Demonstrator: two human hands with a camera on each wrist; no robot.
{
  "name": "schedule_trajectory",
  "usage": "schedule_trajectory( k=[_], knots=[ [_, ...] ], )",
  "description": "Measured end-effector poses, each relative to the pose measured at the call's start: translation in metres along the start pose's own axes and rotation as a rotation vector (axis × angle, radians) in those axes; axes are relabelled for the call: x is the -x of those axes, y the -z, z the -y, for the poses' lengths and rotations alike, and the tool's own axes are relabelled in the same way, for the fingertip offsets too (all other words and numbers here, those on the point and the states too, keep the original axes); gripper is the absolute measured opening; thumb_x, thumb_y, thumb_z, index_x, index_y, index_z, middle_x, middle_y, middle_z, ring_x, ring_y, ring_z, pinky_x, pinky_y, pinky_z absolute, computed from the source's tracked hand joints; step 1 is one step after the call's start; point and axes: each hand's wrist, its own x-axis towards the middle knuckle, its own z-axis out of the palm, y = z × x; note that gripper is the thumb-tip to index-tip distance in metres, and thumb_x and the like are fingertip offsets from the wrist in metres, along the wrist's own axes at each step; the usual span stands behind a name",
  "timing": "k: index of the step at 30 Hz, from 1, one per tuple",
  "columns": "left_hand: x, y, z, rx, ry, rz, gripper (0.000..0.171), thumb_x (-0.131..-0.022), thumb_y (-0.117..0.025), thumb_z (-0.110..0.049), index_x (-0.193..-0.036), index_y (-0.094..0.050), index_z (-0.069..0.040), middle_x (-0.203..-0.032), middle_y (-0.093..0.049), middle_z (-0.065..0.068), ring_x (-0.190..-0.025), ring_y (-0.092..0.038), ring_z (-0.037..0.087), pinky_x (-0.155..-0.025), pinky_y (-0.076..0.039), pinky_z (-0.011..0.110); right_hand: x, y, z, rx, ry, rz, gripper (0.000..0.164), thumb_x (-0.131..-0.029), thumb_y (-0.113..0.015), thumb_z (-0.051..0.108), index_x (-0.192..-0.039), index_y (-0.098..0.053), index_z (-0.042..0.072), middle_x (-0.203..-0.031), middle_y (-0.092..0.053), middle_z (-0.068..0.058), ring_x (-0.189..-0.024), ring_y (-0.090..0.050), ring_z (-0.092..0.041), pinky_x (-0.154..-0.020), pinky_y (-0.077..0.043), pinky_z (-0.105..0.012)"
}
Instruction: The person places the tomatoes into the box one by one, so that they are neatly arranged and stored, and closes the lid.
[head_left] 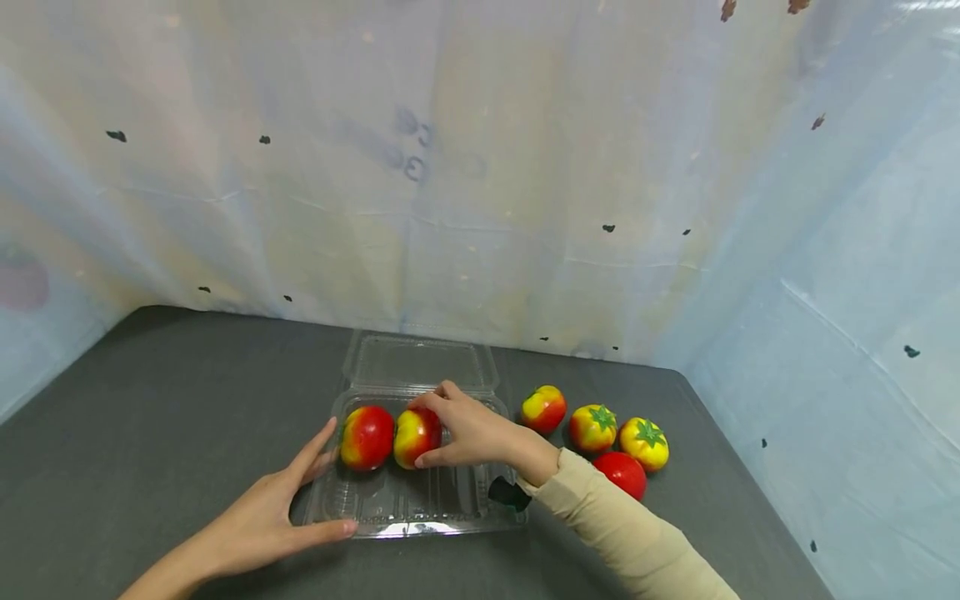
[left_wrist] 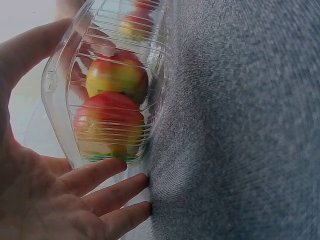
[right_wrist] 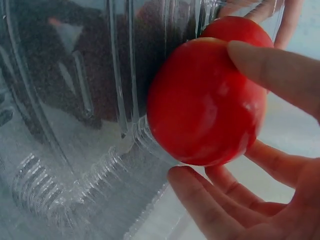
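A clear plastic clamshell box [head_left: 375, 508] lies on the dark table with its lid [head_left: 420, 360] folded back. Inside, at the left, sits a red-and-yellow tomato [head_left: 367, 438]. Right beside it is a second tomato [head_left: 417, 437], held between the thumb and fingers of my right hand [head_left: 472, 429]. The right wrist view shows that tomato's red side [right_wrist: 205, 102], thumb on one side and fingers on the other. My left hand [head_left: 273, 508] has its fingers spread and fairly straight along the box's left side, thumb at the front rim. In the left wrist view, fingertips [left_wrist: 137, 186] touch low by the ribbed wall.
To the right of the box several more tomatoes lie grouped: a red-and-yellow one [head_left: 543, 409], two with green star-shaped tops, [head_left: 592, 428] and a yellower one [head_left: 643, 444], and a red one [head_left: 622, 475] near my right sleeve. A pale plastic sheet [head_left: 480, 208] walls the table's back and sides.
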Motion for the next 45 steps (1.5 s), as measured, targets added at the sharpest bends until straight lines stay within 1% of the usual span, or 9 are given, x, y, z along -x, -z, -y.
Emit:
schedule_trajectory(
  k=[6,10,16,20,24,30,34,38,45],
  knots=[
    [0.001,-0.002,-0.001,0.007,0.012,-0.008,0.108,-0.081,-0.072,-0.048,-0.155,0.003,-0.024,-0.143,-0.044,0.026,-0.123,-0.051,0.045,-0.087,-0.043,0.066,0.002,0.001,0.000,0.013,-0.006,0.026,0.070,-0.082,-0.076,0.033,-0.141,-0.043,0.015,-0.125,-0.048,-0.007,-0.100,-0.054,-0.014,-0.090,-0.048,-0.024],
    [0.001,-0.003,-0.001,0.010,0.025,-0.014,0.109,-0.080,-0.072,-0.050,-0.155,0.003,-0.025,-0.144,-0.043,0.025,-0.125,-0.050,0.044,-0.088,-0.043,0.065,0.003,0.003,0.001,0.030,-0.015,0.035,0.072,-0.081,-0.077,0.034,-0.142,-0.043,0.015,-0.130,-0.048,-0.006,-0.105,-0.054,-0.015,-0.094,-0.047,-0.024],
    [0.001,-0.003,-0.001,0.001,0.008,-0.032,0.109,-0.080,-0.073,-0.049,-0.155,0.003,-0.026,-0.144,-0.044,0.025,-0.123,-0.052,0.044,-0.087,-0.044,0.066,0.007,0.006,-0.001,0.039,-0.015,0.051,0.071,-0.081,-0.077,0.033,-0.142,-0.044,0.017,-0.129,-0.049,-0.004,-0.108,-0.054,-0.016,-0.095,-0.047,-0.026],
    [0.001,-0.003,0.000,-0.009,-0.007,-0.041,0.109,-0.080,-0.073,-0.049,-0.155,0.003,-0.026,-0.143,-0.044,0.025,-0.123,-0.052,0.044,-0.087,-0.044,0.066,0.013,0.011,-0.003,0.015,-0.019,0.039,0.070,-0.082,-0.076,0.033,-0.142,-0.044,0.018,-0.132,-0.049,-0.006,-0.114,-0.054,-0.021,-0.098,-0.046,-0.032],
    [0.001,-0.002,0.000,-0.017,-0.017,-0.048,0.109,-0.080,-0.073,-0.048,-0.155,0.004,-0.027,-0.143,-0.045,0.025,-0.122,-0.053,0.044,-0.084,-0.045,0.066,0.022,0.018,-0.007,-0.040,-0.014,0.000,0.069,-0.083,-0.074,0.032,-0.143,-0.043,0.016,-0.134,-0.048,-0.009,-0.115,-0.054,-0.025,-0.098,-0.046,-0.037],
    [0.001,-0.002,0.001,-0.035,-0.023,-0.063,0.110,-0.080,-0.073,-0.047,-0.155,0.004,-0.027,-0.143,-0.046,0.023,-0.121,-0.053,0.046,-0.082,-0.045,0.067,0.039,0.024,-0.017,-0.098,0.005,-0.093,0.068,-0.085,-0.073,0.033,-0.143,-0.043,0.013,-0.134,-0.048,-0.009,-0.112,-0.054,-0.027,-0.095,-0.048,-0.039],
    [0.001,-0.001,0.001,-0.033,-0.027,-0.060,0.110,-0.080,-0.073,-0.047,-0.155,0.004,-0.027,-0.143,-0.046,0.024,-0.121,-0.053,0.046,-0.082,-0.044,0.067,0.051,0.023,-0.023,-0.147,-0.002,-0.153,0.067,-0.085,-0.073,0.033,-0.142,-0.044,0.015,-0.135,-0.047,-0.009,-0.114,-0.053,-0.024,-0.097,-0.047,-0.043],
    [0.001,-0.001,0.002,-0.036,-0.024,-0.057,0.110,-0.080,-0.073,-0.047,-0.155,0.005,-0.028,-0.143,-0.046,0.025,-0.120,-0.053,0.046,-0.082,-0.045,0.067,0.060,0.020,-0.030,-0.206,-0.020,-0.205,0.063,-0.085,-0.074,0.031,-0.141,-0.046,0.018,-0.135,-0.047,-0.009,-0.110,-0.055,-0.020,-0.094,-0.049,-0.043],
    [-0.001,-0.002,0.002,-0.037,-0.020,-0.044,0.110,-0.080,-0.073,-0.048,-0.155,0.004,-0.029,-0.142,-0.046,0.026,-0.120,-0.053,0.046,-0.082,-0.044,0.067,0.071,0.012,-0.041,-0.250,0.003,-0.290,0.061,-0.084,-0.074,0.027,-0.138,-0.050,0.011,-0.132,-0.051,-0.010,-0.113,-0.057,-0.028,-0.094,-0.050,-0.043]
  ],
)
